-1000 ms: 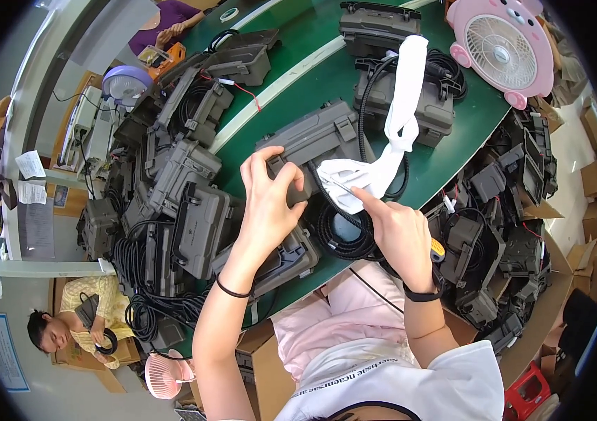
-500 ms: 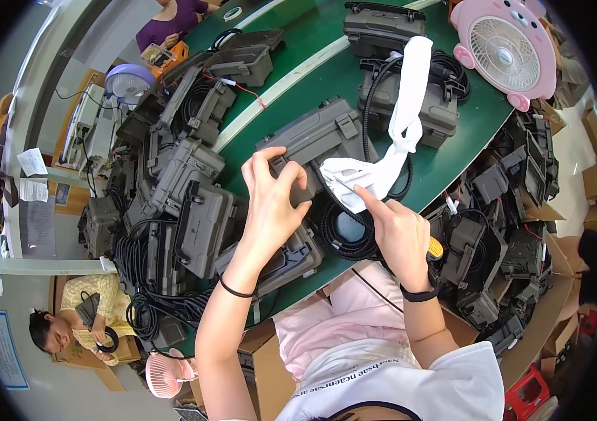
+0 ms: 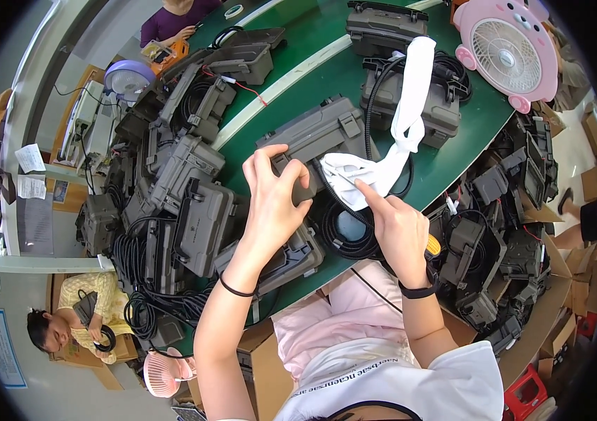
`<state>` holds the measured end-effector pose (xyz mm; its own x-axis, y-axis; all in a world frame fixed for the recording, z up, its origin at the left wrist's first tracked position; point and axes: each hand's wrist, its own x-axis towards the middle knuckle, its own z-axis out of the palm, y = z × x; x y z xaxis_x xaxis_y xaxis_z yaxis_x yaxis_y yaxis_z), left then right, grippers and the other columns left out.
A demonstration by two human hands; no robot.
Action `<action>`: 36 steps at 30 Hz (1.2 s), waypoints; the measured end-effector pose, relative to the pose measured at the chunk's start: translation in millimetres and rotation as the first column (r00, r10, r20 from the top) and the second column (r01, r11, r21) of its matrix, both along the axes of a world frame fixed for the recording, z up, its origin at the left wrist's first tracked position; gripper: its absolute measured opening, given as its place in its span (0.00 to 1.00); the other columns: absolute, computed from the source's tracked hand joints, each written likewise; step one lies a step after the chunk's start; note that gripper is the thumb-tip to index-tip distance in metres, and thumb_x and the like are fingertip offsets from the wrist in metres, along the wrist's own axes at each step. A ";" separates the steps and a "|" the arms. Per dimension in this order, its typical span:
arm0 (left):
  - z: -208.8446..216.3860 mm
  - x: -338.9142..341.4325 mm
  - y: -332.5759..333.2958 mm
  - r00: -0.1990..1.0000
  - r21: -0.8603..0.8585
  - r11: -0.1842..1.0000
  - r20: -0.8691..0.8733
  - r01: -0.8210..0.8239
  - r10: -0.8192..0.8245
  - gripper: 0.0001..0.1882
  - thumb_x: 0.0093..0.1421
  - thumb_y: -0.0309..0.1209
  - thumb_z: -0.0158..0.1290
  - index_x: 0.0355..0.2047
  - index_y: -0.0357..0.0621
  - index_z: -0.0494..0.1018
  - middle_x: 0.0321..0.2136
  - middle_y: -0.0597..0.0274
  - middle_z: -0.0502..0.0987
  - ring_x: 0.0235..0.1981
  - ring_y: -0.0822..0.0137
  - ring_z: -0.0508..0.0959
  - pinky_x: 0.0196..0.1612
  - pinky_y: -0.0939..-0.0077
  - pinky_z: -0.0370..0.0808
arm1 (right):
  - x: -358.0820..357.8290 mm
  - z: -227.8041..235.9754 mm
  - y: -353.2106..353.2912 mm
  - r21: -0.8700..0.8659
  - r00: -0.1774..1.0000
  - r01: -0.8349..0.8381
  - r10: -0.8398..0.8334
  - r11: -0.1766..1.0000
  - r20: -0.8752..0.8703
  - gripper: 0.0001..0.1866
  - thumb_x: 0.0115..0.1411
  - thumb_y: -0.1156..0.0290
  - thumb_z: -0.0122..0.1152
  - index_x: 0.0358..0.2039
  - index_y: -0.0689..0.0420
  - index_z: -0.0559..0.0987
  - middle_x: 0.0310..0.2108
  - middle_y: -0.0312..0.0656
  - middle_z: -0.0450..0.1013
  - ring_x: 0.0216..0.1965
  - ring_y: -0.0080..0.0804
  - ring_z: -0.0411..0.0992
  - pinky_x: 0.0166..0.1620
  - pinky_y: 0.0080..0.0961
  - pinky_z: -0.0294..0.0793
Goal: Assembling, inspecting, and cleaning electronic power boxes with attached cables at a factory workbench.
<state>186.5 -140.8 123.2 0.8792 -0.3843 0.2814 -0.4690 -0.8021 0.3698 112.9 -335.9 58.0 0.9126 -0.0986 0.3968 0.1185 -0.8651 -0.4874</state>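
Note:
A dark grey latched case (image 3: 323, 126) lies on the green table in front of me. My left hand (image 3: 275, 193) has its fingers curled over a smaller dark grey piece (image 3: 303, 188) at the case's near side. My right hand (image 3: 400, 235) is closed around a screwdriver, its yellow handle (image 3: 433, 245) showing behind the palm. The index finger stretches along the thin shaft, which points toward the small grey piece. Under the shaft lies a crumpled white cloth (image 3: 375, 175). A black corrugated cable (image 3: 344, 231) coils beneath my hands. The screwdriver's tip cannot be made out clearly.
Several grey cases with cables (image 3: 190, 168) are heaped to the left. Another case (image 3: 417, 98) and a pink fan (image 3: 505, 52) stand far right. A carton of grey cases (image 3: 494, 217) is beside the table's right edge. Two co-workers sit at the left and far side.
My hands keep nearly the same place and hold. At the right edge, part of another person's leg has come into view. The far co-worker's hand has shifted slightly.

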 end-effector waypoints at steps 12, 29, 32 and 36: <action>1.2 -0.3 -0.9 1.000 0.019 1.000 0.006 0.009 -0.010 0.25 0.35 0.13 0.67 0.31 0.46 0.68 0.55 0.49 0.60 0.61 0.41 0.58 0.59 0.50 0.67 | 0.6 13.2 -1.2 -0.197 0.998 -0.027 0.039 0.980 0.056 0.30 0.49 0.76 0.60 0.55 0.40 0.80 0.17 0.32 0.64 0.19 0.27 0.71 0.22 0.27 0.71; 1.0 0.0 -2.2 1.000 0.018 1.000 -0.001 0.010 -0.010 0.25 0.36 0.12 0.66 0.31 0.46 0.68 0.57 0.49 0.60 0.62 0.39 0.57 0.60 0.50 0.67 | 4.4 0.7 -10.4 -0.026 0.998 -0.062 0.062 0.998 0.014 0.27 0.53 0.75 0.62 0.54 0.39 0.80 0.17 0.36 0.66 0.19 0.34 0.73 0.24 0.31 0.73; 1.7 -1.4 -2.4 1.000 0.019 1.000 -0.003 0.009 -0.009 0.25 0.36 0.12 0.66 0.31 0.46 0.68 0.57 0.49 0.60 0.62 0.39 0.57 0.60 0.50 0.67 | 8.9 5.7 -8.4 -0.036 0.997 -0.064 0.065 0.997 0.045 0.27 0.53 0.76 0.62 0.54 0.39 0.80 0.17 0.36 0.65 0.19 0.34 0.72 0.24 0.31 0.73; 2.2 -1.3 -2.9 1.000 0.029 1.000 -0.002 0.010 -0.010 0.24 0.36 0.11 0.65 0.31 0.46 0.69 0.57 0.49 0.60 0.62 0.39 0.57 0.60 0.49 0.67 | 11.5 8.4 -13.3 -0.087 0.994 -0.079 0.085 0.993 0.066 0.29 0.51 0.76 0.62 0.54 0.39 0.81 0.17 0.34 0.66 0.19 0.31 0.72 0.24 0.30 0.72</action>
<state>185.2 -143.7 125.4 0.8759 -0.4009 0.2685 -0.4762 -0.8080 0.3469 124.5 -349.2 66.4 0.8860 0.0114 0.4636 0.2215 -0.8886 -0.4016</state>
